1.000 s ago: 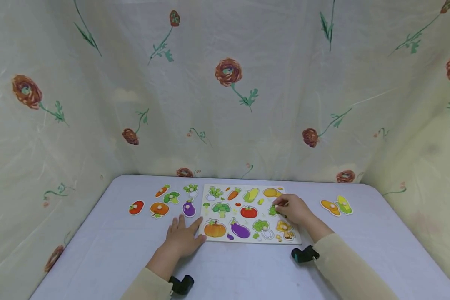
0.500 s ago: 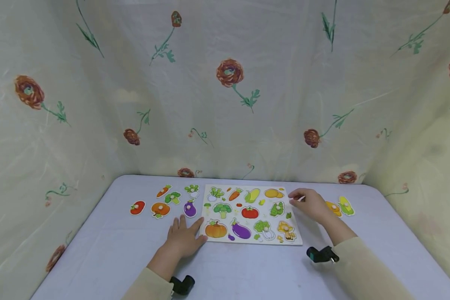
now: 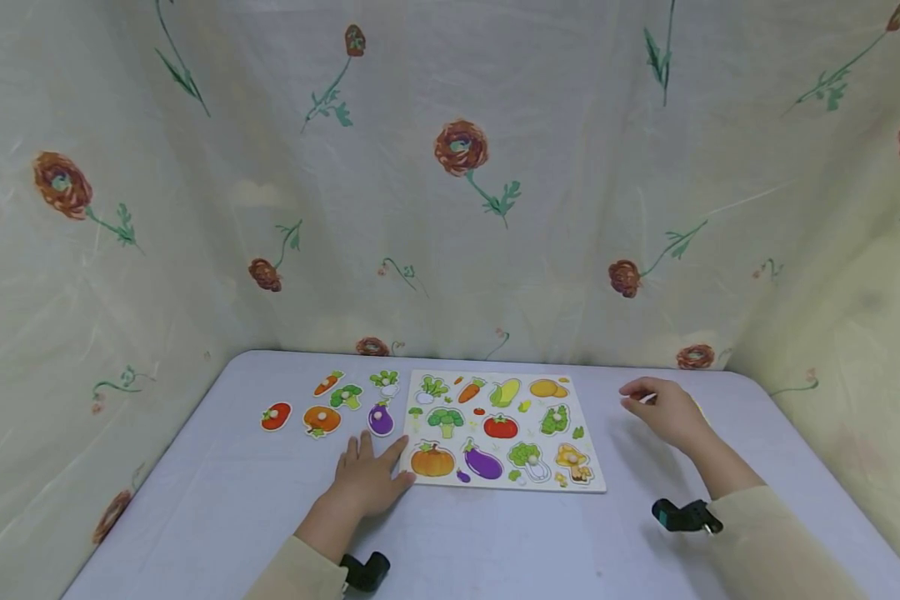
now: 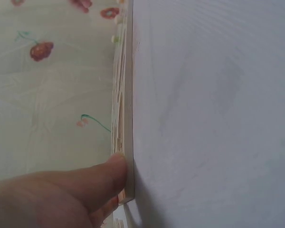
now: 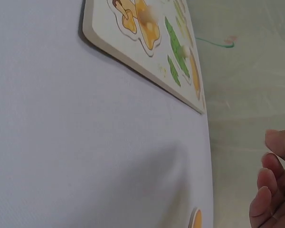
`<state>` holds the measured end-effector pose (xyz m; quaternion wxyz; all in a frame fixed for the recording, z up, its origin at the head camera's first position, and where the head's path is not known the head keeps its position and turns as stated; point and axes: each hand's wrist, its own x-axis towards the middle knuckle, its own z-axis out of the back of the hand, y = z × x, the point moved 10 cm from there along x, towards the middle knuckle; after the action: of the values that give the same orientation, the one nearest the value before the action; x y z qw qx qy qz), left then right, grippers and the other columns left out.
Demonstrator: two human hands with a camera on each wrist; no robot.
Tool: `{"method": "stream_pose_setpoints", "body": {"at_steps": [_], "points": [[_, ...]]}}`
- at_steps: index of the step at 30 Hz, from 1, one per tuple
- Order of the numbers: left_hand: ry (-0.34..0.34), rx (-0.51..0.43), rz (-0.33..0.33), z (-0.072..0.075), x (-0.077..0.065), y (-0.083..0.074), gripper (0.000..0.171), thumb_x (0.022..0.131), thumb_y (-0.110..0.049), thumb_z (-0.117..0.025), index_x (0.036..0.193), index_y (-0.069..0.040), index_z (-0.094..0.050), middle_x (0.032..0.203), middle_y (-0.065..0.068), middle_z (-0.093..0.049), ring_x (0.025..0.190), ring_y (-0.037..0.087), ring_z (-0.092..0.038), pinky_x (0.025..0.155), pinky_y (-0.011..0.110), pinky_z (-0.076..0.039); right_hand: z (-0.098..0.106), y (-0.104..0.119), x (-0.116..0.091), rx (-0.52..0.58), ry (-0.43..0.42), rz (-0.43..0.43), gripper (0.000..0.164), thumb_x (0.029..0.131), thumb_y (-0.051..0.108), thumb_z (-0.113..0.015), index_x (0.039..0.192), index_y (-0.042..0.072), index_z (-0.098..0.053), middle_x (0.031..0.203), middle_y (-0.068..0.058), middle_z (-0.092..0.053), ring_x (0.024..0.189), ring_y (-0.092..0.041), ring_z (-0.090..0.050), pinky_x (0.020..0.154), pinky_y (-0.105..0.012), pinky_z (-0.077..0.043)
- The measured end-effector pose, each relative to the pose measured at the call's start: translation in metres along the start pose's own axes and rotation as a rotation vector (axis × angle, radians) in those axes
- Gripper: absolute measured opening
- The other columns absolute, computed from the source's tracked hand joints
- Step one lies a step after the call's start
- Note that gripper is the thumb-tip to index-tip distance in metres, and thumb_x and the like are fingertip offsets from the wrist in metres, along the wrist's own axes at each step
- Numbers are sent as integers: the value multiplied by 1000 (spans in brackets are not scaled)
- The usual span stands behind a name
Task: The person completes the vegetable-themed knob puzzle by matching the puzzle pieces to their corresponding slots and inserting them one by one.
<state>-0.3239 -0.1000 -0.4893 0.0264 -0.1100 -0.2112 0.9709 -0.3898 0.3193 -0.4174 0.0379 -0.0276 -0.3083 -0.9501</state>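
Relaxed left hand (image 3: pixel 363 477) touches the board (image 3: pixel 528 425); empty right hand (image 3: pixel 667 412) screens a yellow piece (image 3: pixel 701 407).

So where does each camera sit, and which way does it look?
Head: on the head, looking forward and down at the board, table and curtain; both sleeves, left hand and right hand show.
Left wrist: on that wrist, looking along the board's edge; the thumb shows.
Right wrist: on that wrist, looking across the table at the board; fingers show.
Both wrist views share board and curtain.
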Motion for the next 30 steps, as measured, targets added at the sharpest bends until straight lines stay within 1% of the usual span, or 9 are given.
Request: {"method": "stream_pose_setpoints", "body": {"at_steps": [5, 10, 14, 21, 27, 30], "points": [[-2, 0, -8, -2, 2, 1, 62, 96, -44, -62, 151, -20, -47, 158, 37, -16, 145, 58, -9, 115, 67, -13, 13, -17, -4, -10, -22, -9, 29, 98, 16, -64, 117, -5, -65, 105, -20, -65, 89, -31, -58, 67, -33, -51], [-8, 4, -6, -4, 4, 3, 63, 96, -45, -62, 151, -21, -46, 158, 36, -16, 145, 57, -8, 116, 67, -13, 21, -34, -6, 3, -10, -44, 33, 99, 19, -63, 120, -6, -63, 109, -23, -63, 94, -33, -57, 70, -32, -52], [-12, -1, 0, -5, 4, 4, 63, 96, -45, -62, 152, -21, -46, 158, 35, -16, 146, 56, -8, 116, 66, -13, 22, -46, -8, 24, -1, -79, 34, 100, 19, -62, 121, -7, -61, 112, -25, -61, 95, -34, -55, 72, -31, -53], [-23, -5, 5, -2, 1, 2, 63, 96, -43, -63, 151, -20, -46, 158, 35, -16, 146, 56, -8, 116, 66, -13, 20, -71, -7, 20, -26, -110, 33, 100, 17, -61, 120, -10, -61, 113, -29, -60, 96, -36, -57, 72, -32, -53], [-17, 1, 3, -1, 0, 1, 63, 96, -44, -62, 152, -21, -45, 159, 35, -15, 146, 55, -8, 116, 65, -13, 21, -88, -6, 29, -63, -168, 33, 100, 16, -60, 120, -10, -60, 113, -31, -60, 96, -38, -57, 70, -31, -50], [-16, 2, 3, 0, -1, 0, 62, 97, -44, -62, 152, -21, -45, 159, 35, -16, 146, 56, -8, 116, 65, -13, 18, -97, -4, 41, -74, -196, 33, 100, 16, -60, 120, -10, -60, 115, -30, -60, 96, -37, -57, 69, -29, -48]]}}
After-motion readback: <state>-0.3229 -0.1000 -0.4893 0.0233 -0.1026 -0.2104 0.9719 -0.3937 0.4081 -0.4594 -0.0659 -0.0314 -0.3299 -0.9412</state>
